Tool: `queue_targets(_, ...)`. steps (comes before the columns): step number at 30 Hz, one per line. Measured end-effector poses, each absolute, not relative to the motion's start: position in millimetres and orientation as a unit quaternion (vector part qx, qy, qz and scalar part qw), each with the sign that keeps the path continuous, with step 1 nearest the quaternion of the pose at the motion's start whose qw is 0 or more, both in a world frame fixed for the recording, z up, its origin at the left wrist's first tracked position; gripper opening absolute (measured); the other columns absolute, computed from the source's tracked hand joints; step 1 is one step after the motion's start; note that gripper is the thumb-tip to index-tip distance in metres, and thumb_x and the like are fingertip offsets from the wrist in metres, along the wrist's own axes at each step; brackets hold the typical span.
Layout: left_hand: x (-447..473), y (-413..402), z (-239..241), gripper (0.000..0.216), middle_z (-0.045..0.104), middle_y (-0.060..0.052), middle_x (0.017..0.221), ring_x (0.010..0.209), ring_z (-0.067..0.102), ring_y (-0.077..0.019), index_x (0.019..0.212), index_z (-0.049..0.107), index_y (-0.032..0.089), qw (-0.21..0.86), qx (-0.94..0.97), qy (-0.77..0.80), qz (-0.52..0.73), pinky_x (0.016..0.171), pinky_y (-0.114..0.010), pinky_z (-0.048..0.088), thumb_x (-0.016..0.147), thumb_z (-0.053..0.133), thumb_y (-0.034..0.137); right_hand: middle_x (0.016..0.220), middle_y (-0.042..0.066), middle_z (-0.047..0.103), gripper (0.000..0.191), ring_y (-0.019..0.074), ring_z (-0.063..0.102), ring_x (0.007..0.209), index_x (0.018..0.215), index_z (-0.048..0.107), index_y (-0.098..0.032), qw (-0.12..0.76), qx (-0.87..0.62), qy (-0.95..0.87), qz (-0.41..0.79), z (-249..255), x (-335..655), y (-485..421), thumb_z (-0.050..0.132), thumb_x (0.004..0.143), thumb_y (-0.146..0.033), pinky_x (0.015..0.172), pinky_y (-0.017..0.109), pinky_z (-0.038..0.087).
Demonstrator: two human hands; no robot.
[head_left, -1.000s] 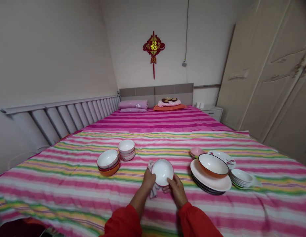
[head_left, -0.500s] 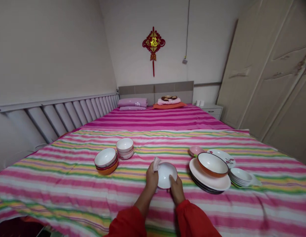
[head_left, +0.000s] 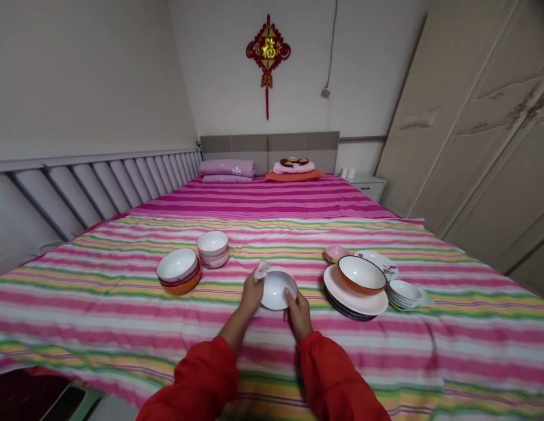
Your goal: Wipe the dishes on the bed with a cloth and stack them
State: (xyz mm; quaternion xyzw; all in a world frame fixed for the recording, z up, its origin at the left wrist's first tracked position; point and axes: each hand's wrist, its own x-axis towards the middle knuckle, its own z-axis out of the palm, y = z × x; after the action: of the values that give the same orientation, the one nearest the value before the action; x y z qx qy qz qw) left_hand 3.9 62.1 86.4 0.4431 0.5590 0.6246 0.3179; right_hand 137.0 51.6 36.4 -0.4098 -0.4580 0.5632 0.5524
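Note:
A white bowl (head_left: 276,290) is tilted toward me between my two hands, above the striped cover. My right hand (head_left: 300,313) grips its right rim, thumb on the inner wall and fingers underneath. At the left rim my left hand (head_left: 252,290) is closed around a pale pink cloth (head_left: 262,269), which sticks up above the fingers. A pale rim shows just behind the bowl; I cannot tell whether it is a second dish. Left of my hands stand a stack of pinkish-white bowls (head_left: 213,248) and a stack with a white bowl over an orange one (head_left: 179,272).
On the right, an orange bowl with a white inside (head_left: 361,273) rests on stacked plates (head_left: 348,298). Around it are a pink bowl (head_left: 336,253), a flowered plate (head_left: 383,263) and small white dishes (head_left: 403,292). Folded bedding (head_left: 228,169) lies by the headboard (head_left: 248,146).
The view has shifted, so everything sits slightly higher and further left. Both hands still hold the bowl, which appears more tilted, with a pale rim now showing behind it.

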Motion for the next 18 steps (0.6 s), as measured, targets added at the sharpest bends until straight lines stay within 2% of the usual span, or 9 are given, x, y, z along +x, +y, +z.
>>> queue_targets(4,-12,56,112,0.040,0.072,-0.004,0.098,0.098,0.062,-0.0214,0.091,0.073,0.019,0.287,0.608,0.530,0.517,0.096,-0.034,0.044,0.059,0.056,0.004,0.048,-0.008,0.049,0.036,0.0088,0.044,0.040,0.082,0.058,-0.018,0.589,-0.379,-0.488,0.521,31,133,52,0.064,0.073,-0.052,0.037,0.020,0.032)
queue_targets(7,-6,54,113,0.044,0.071,-0.005,0.104,0.100,0.060,-0.0214,0.098,0.072,0.020,0.206,0.687,0.534,0.448,0.094,-0.034,0.044,0.062,0.053,0.005,0.044,-0.009,0.046,0.034,0.0090,0.040,0.035,0.084,0.058,-0.018,0.570,-0.383,-0.490,0.536,26,133,52,0.058,0.077,-0.052,0.034,0.021,0.030)
queue_targets(9,-1,54,107,0.041,0.071,-0.006,0.104,0.099,0.061,-0.0216,0.100,0.071,0.019,0.196,0.662,0.545,0.475,0.092,-0.034,0.045,0.065,0.053,0.007,0.040,-0.011,0.042,0.035,0.0091,0.036,0.029,0.089,0.057,-0.017,0.558,-0.389,-0.472,0.561,24,134,53,0.055,0.078,-0.051,0.030,0.021,0.026)
queue_targets(12,7,53,86,0.038,0.071,-0.007,0.100,0.092,0.064,-0.0209,0.104,0.067,0.017,0.259,0.556,0.544,0.572,0.086,-0.032,0.048,0.068,0.055,0.013,0.038,-0.010,0.043,0.036,0.0091,0.035,0.026,0.090,0.056,-0.017,0.558,-0.391,-0.445,0.581,22,134,55,0.057,0.076,-0.049,0.028,0.021,0.024)
queue_targets(15,21,50,60,0.038,0.071,-0.008,0.098,0.088,0.065,-0.0208,0.109,0.063,0.013,0.333,0.402,0.547,0.654,0.080,-0.032,0.051,0.072,0.056,0.020,0.036,-0.009,0.045,0.034,0.0089,0.035,0.024,0.084,0.056,-0.017,0.567,-0.381,-0.421,0.597,21,135,59,0.060,0.073,-0.049,0.028,0.020,0.024)
queue_targets(18,42,50,40,0.040,0.069,-0.009,0.102,0.096,0.064,-0.0199,0.114,0.059,0.013,0.346,0.306,0.560,0.688,0.085,-0.031,0.051,0.075,0.056,0.021,0.031,-0.008,0.044,0.033,0.0090,0.035,0.023,0.074,0.053,-0.019,0.567,-0.377,-0.389,0.620,21,137,62,0.061,0.072,-0.051,0.027,0.019,0.021)
